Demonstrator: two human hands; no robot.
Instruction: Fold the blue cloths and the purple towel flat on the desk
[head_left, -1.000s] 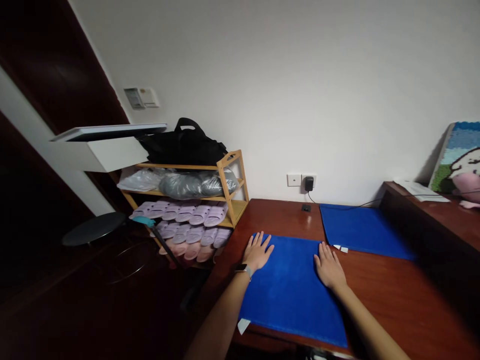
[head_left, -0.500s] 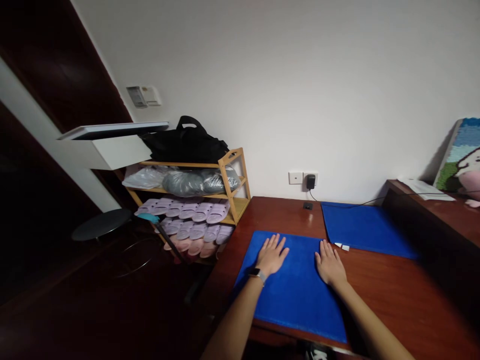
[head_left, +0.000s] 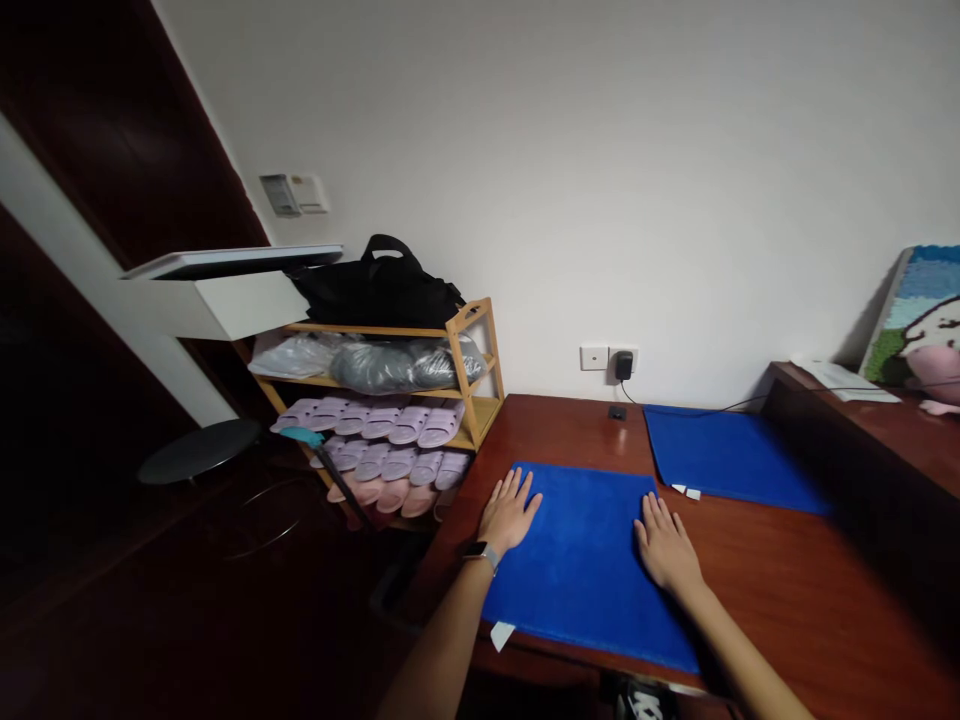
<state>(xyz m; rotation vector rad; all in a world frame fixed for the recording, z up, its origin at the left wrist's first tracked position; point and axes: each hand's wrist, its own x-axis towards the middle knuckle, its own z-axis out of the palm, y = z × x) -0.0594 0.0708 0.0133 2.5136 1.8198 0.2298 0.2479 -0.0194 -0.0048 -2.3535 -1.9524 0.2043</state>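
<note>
Blue towel [head_left: 585, 570] flat on counter [head_left: 795, 580] between left hand [head_left: 506, 516] and right hand [head_left: 669, 550]; both palm-down along its side edges, unclenched.

Wear, remote feed
I am seeing a watch [head_left: 481, 551] circling the left wrist [head_left: 499, 543]: dark rectangular face, pale grey band; forearms [head_left: 736, 640] showing bare.

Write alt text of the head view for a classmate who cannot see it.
A person's left hand and right hand rest at opposite side edges of a blue cloth on a reddish-brown desk. A second blue cloth lies farther right; a rack of slippers stands left.
</note>
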